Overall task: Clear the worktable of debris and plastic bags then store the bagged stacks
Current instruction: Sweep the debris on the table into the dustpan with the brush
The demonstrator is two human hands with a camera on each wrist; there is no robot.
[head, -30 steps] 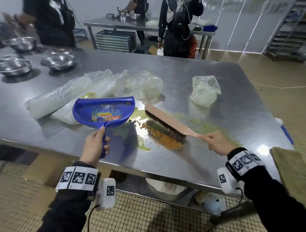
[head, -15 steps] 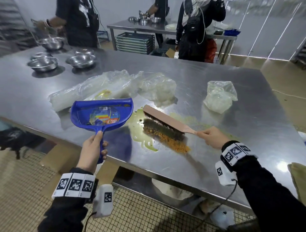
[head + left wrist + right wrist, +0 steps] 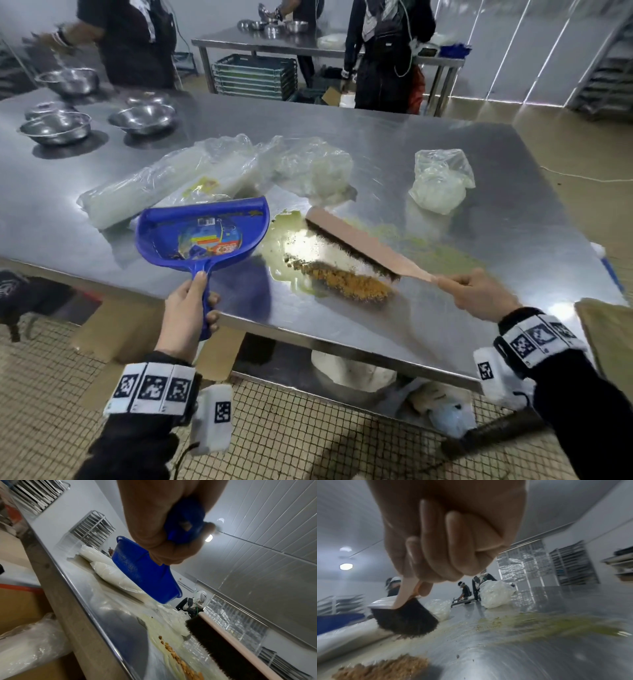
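Observation:
My left hand (image 3: 186, 315) grips the handle of a blue dustpan (image 3: 202, 233), held tilted above the steel worktable (image 3: 428, 113) near its front edge; the dustpan (image 3: 145, 574) shows its underside in the left wrist view. My right hand (image 3: 476, 294) grips the handle of a pink-backed brush (image 3: 359, 243) with dark bristles (image 3: 406, 618). A heap of orange-brown crumbs (image 3: 346, 282) lies just in front of the bristles, beside a yellow-green smear (image 3: 284, 246). Bagged white stacks (image 3: 171, 185) and crumpled plastic bags (image 3: 311, 168) lie behind the dustpan. Another filled bag (image 3: 440, 181) sits at the right.
Several steel bowls (image 3: 144, 118) stand at the table's far left. People stand behind the table and at a second steel table (image 3: 308, 41). Crates (image 3: 255, 77) sit beneath that table. A white sack (image 3: 352, 373) lies on the lower shelf; cardboard boxes (image 3: 113, 332) stand on the tiled floor.
The brush has swept the crumb heap nearer the table's front edge. The dustpan stays lifted in my left hand, its position against the table little changed.

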